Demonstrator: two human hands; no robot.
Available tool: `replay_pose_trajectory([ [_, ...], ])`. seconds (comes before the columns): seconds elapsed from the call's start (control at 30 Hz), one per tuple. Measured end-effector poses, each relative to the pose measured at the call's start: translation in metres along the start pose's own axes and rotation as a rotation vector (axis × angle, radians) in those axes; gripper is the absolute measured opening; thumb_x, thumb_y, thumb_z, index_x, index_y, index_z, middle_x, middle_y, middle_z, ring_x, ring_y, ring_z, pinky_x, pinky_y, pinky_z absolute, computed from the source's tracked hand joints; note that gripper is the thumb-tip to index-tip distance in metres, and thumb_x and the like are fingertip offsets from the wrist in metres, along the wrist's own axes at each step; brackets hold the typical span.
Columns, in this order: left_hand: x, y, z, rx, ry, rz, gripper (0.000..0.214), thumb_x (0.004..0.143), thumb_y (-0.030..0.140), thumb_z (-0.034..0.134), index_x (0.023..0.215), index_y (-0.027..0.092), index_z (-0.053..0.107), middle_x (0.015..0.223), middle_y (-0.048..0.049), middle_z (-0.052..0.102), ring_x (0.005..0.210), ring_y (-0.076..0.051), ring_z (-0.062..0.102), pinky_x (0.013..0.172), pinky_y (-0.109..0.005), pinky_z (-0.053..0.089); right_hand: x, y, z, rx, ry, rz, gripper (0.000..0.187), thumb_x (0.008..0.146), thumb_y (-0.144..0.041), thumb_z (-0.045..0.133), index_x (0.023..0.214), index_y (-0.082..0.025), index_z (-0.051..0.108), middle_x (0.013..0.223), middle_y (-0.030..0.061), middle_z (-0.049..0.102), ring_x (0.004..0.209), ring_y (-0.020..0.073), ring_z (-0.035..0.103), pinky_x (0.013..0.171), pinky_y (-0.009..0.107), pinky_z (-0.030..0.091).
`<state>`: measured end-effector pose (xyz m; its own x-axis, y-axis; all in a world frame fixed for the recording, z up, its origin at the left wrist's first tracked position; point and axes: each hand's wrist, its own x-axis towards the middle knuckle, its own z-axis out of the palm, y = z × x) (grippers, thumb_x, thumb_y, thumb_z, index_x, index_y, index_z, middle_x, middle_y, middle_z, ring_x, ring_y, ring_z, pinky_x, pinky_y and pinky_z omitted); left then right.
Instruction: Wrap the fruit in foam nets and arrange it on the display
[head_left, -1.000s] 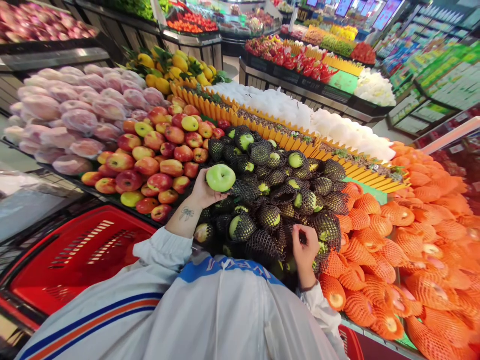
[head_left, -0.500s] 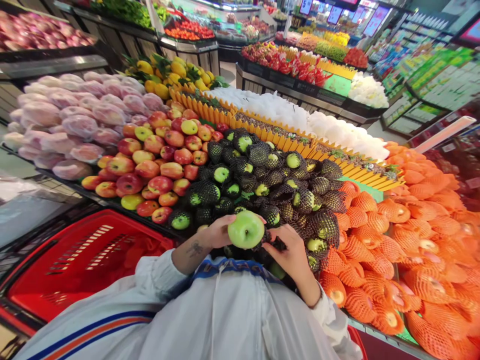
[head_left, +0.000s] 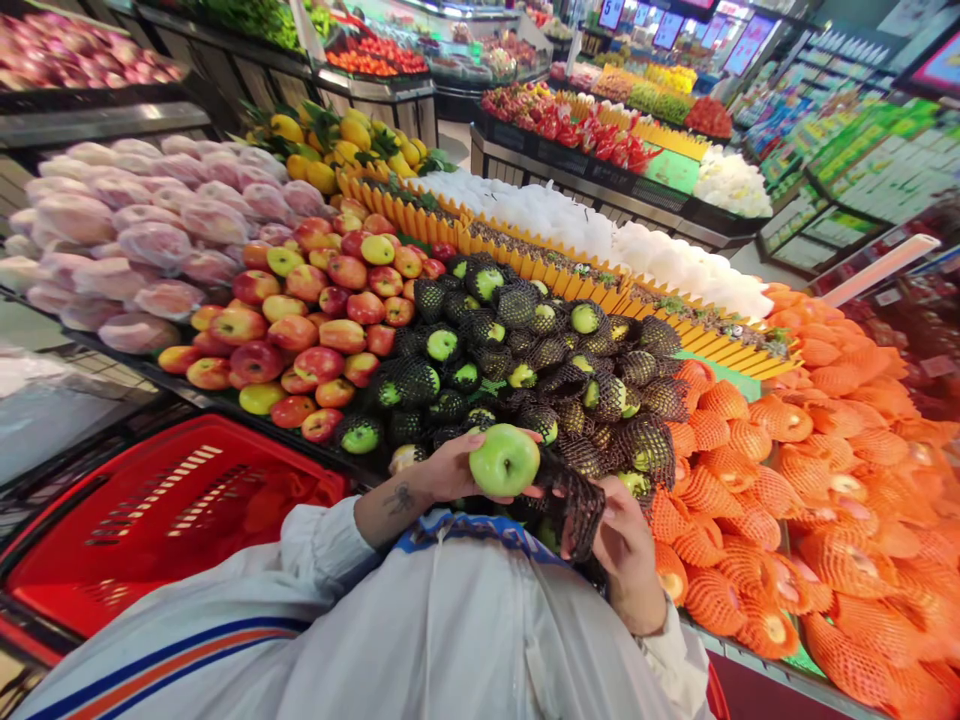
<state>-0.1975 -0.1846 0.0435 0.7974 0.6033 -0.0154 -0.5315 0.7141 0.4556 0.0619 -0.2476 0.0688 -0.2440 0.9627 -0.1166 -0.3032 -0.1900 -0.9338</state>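
My left hand (head_left: 448,468) grips a bare green apple (head_left: 504,460) close to my chest, above the near edge of the fruit display. Beside it, my right hand (head_left: 626,540) is closed on a black foam net sleeve (head_left: 576,498), which hangs just right of the apple and is empty. Behind both hands lies a pile of green apples in black net sleeves (head_left: 540,360). White jacket sleeves cover both my arms.
Red and yellow apples (head_left: 315,310) are heaped left of the green pile, pink-wrapped fruit (head_left: 142,240) further left. Fruit in orange nets (head_left: 810,480) fills the right side. A red shopping basket (head_left: 165,510) stands at lower left. A yellow picket divider (head_left: 525,260) runs behind.
My left hand brought the green apple from above the pile down toward my chest. My right hand left the pile holding a black net sleeve, which has since come away from the apple.
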Motion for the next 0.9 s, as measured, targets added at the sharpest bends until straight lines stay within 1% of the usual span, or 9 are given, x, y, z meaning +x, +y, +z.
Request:
replay_pose_trajectory([
  [0.1,0.005,-0.007,-0.001,0.045,0.117,0.025,0.074,0.08,0.062,0.077,0.137,0.016,0.063,0.125,-0.0154,0.073,0.112,-0.036,0.072,0.078,-0.035,0.064,0.0,-0.001,-0.001,-0.12,0.07,-0.098,0.023,0.093,-0.045,0.066,0.111,-0.032,0.063,0.098,0.0027,0.076,0.068,0.0202,0.069,0.051,0.031,0.053],
  [0.2,0.01,-0.018,-0.001,0.083,0.33,0.117,0.063,0.08,0.055,0.08,0.128,0.017,0.067,0.122,-0.0134,0.074,0.099,-0.026,0.074,0.076,-0.03,0.06,0.007,-0.001,0.0,-0.364,0.005,-0.324,0.055,0.087,-0.047,0.077,0.137,-0.037,0.058,0.142,0.0075,0.063,0.1,0.0237,0.071,0.065,0.033,0.06],
  [0.27,0.015,-0.025,0.003,0.108,0.42,0.16,0.066,0.077,0.052,0.083,0.132,0.02,0.064,0.122,-0.0117,0.074,0.095,-0.022,0.072,0.073,-0.027,0.057,0.014,0.001,0.003,-0.575,-0.024,-0.468,0.072,0.082,-0.051,0.082,0.146,-0.036,0.054,0.15,0.0096,0.055,0.124,0.029,0.062,0.086,0.041,0.061],
  [0.37,0.02,-0.032,0.017,0.141,0.417,0.215,0.079,0.075,0.054,0.084,0.143,0.026,0.055,0.128,-0.0104,0.07,0.104,-0.024,0.069,0.078,-0.029,0.055,0.022,0.003,0.01,-0.851,-0.003,-0.623,0.078,0.08,-0.054,0.082,0.149,-0.034,0.052,0.144,0.0111,0.058,0.137,0.0329,0.051,0.113,0.055,0.046],
  [0.5,0.023,-0.032,0.032,0.251,0.266,0.248,0.1,0.066,0.057,0.09,0.151,0.03,0.044,0.143,-0.011,0.059,0.129,-0.031,0.058,0.105,-0.04,0.047,0.029,0.0,0.017,-0.954,-0.007,-0.721,0.081,0.082,-0.054,0.08,0.153,-0.034,0.046,0.141,0.0111,0.059,0.137,0.0328,0.049,0.115,0.057,0.043],
  [0.6,0.021,-0.031,0.037,0.397,0.186,0.179,0.114,0.058,0.046,0.098,0.154,0.029,0.037,0.147,-0.0126,0.053,0.136,-0.032,0.052,0.117,-0.047,0.036,0.033,-0.004,0.019,-0.96,-0.04,-0.758,0.078,0.086,-0.049,0.078,0.154,-0.034,0.044,0.142,0.0108,0.059,0.138,0.0317,0.05,0.115,0.056,0.044],
  [0.7,0.019,-0.033,0.038,0.465,0.155,0.112,0.106,0.061,0.04,0.096,0.149,0.028,0.037,0.139,-0.0122,0.057,0.131,-0.031,0.054,0.112,-0.048,0.041,0.036,-0.005,0.017,-0.942,-0.097,-0.726,0.079,0.087,-0.051,0.076,0.156,-0.033,0.041,0.148,0.0113,0.055,0.141,0.0329,0.048,0.118,0.058,0.041],
  [0.8,0.016,-0.033,0.04,0.545,0.187,0.136,0.09,0.066,0.041,0.093,0.141,0.023,0.045,0.129,-0.0109,0.062,0.122,-0.028,0.058,0.106,-0.043,0.046,0.033,0.0,0.01,-0.903,-0.15,-0.585,0.096,0.079,-0.062,0.08,0.159,-0.033,0.035,0.154,0.0131,0.049,0.142,0.0351,0.049,0.12,0.059,0.038],
  [0.9,0.01,-0.031,0.038,0.559,0.257,0.166,0.092,0.063,0.043,0.094,0.14,0.022,0.049,0.13,-0.0115,0.063,0.121,-0.029,0.059,0.106,-0.042,0.046,0.028,0.008,0.0,-0.851,-0.16,-0.455,0.12,0.062,-0.071,0.086,0.161,-0.031,0.031,0.157,0.0156,0.047,0.141,0.0375,0.05,0.119,0.06,0.039],
])
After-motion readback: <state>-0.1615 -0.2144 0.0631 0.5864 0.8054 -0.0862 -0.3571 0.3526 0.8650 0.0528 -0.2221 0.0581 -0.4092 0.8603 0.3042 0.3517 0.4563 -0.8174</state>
